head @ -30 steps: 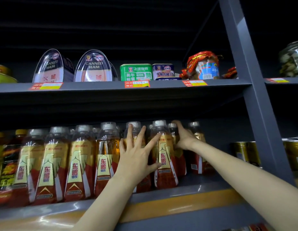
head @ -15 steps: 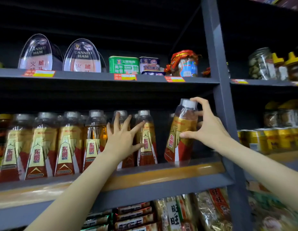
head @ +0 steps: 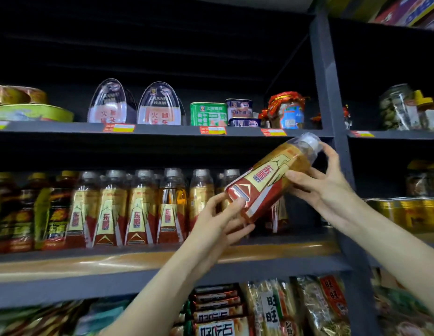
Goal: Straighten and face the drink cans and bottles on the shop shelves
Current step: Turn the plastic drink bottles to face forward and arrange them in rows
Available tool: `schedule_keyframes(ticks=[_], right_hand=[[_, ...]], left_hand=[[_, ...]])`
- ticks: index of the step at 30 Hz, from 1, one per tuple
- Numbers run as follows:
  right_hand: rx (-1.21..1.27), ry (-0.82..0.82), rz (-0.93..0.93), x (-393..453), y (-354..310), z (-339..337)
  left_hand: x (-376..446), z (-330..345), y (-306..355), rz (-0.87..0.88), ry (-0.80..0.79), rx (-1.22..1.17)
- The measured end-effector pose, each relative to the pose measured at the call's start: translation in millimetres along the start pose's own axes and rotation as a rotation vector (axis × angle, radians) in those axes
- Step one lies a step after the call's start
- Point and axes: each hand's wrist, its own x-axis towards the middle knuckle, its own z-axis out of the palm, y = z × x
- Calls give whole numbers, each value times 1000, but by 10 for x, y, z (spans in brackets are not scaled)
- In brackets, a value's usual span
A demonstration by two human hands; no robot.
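Both hands have a grip on one drink bottle (head: 266,183), tilted in front of the shelf (head: 162,258). Left hand (head: 220,221) curls round its base, right hand (head: 325,183) pinches near the cap.

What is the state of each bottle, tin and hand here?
Held bottle: lifted off the shelf, tilted, cap up-right, label facing the camera.
Left hand: grips the bottle's base.
Right hand: grips its upper part.
Bottle row: upright, labels forward.
Ham tins: standing on edge.
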Motion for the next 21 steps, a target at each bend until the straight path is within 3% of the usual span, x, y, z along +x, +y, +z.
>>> schedule_keyframes(ticks=[2, 5, 7, 11, 14, 16, 19, 21], right_hand=[[44, -45, 126, -31, 4, 20], [204, -91, 451, -114, 20, 70], [314, -65, 558, -141, 94, 166], [386, -49, 595, -173, 235, 394], [369, 22, 514, -174, 232, 446], [349, 79, 381, -135, 225, 458], [251, 157, 178, -101, 226, 460], [190, 132, 100, -126, 230, 479]], left_hand=[[-35, -19, 72, 174, 81, 109], [-86, -83, 305, 516, 170, 525], [-147, -83, 435, 635, 79, 661], [-247, -26, 470, 717, -94, 820], [-247, -93, 486, 665, -42, 802], [-273, -152, 477, 519, 13, 768], [-301, -186, 433, 188, -56, 395], [-285, -182, 405, 133, -47, 202]])
